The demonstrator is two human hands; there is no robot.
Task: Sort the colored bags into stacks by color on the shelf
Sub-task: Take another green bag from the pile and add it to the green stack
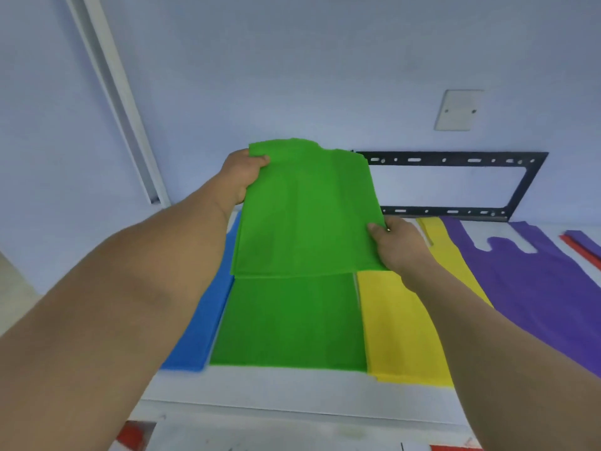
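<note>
Hands, left hand (pixel 242 175) and right hand (pixel 395 244), pinch a green bag (pixel 305 209) above the green stack (pixel 289 320). Next, likely lower it squarely on.

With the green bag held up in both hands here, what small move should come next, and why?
Probably lower the flat green fabric bag straight down onto the green stack lying below it. The left hand and right hand pinch its opposite corners, it hangs over that stack between the blue stack and the yellow stack, and the colours match.
</note>
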